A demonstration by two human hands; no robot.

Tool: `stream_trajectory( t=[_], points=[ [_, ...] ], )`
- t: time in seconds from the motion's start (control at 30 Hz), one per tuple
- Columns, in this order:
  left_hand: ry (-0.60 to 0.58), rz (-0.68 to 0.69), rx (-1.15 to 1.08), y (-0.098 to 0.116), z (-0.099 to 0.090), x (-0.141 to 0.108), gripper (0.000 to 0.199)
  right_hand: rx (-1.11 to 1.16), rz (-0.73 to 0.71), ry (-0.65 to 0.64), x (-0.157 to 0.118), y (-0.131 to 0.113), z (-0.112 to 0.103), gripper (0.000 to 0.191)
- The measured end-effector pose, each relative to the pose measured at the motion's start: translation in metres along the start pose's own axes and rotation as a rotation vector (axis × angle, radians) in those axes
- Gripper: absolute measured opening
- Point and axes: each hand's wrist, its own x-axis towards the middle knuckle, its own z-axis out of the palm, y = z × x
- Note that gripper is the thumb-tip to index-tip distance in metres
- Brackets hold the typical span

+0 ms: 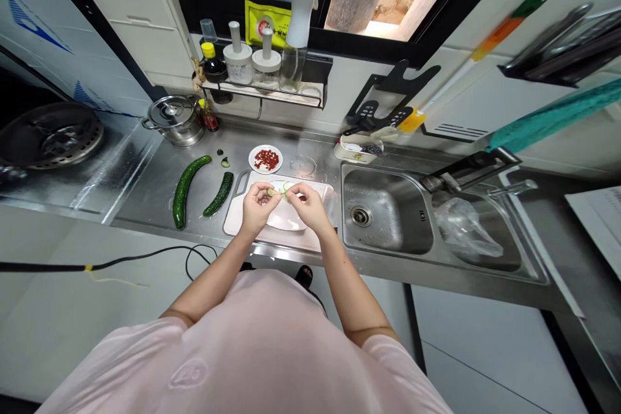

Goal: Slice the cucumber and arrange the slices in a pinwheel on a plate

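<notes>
Both my hands are over a white plate (286, 218) that rests on a pale cutting board (237, 218). The fingers of my left hand (259, 206) pinch a thin cucumber slice (272, 192). Close beside it, my right hand (309, 208) has its thumb and fingers pressed together on another pale green cucumber slice (284, 188). The fingertips nearly meet. My hands cover part of the plate's far side, so what lies there is partly hidden. Left of the board lie a cut cucumber (219, 195) and a longer whole one (187, 191).
Behind the board stands a small white dish (251, 165) of chopped red pieces. Cucumber ends (224, 162) lie near it. A lidded steel pot (175, 119) stands back left, below the seasoning shelf (291, 96). On the right are a sink (388, 213) and a plastic bag (466, 229).
</notes>
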Motion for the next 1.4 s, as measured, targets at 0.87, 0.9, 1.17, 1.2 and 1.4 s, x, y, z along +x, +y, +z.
stream_trajectory(
  t=[0.87,0.9,1.17,1.2,1.4],
  points=[
    [-0.052,-0.219,0.055,-0.045,0.0,0.009,0.034,0.036,0.157,-0.115,0.011,0.053,-0.013,0.024],
    [-0.057,-0.223,0.067,-0.052,0.0,0.01,0.034,0.011,0.178,-0.127,0.012,0.061,-0.014,0.024],
    [-0.169,-0.278,0.215,-0.095,0.011,0.019,0.026,-0.213,0.288,-0.221,0.017,0.123,-0.023,0.018],
    [-0.168,-0.28,0.256,-0.1,0.013,0.02,0.024,-0.246,0.296,-0.223,0.018,0.128,-0.025,0.018],
    [-0.209,-0.28,0.591,-0.124,0.023,0.028,0.019,-0.466,0.32,-0.233,0.02,0.142,-0.029,0.015]
  ],
)
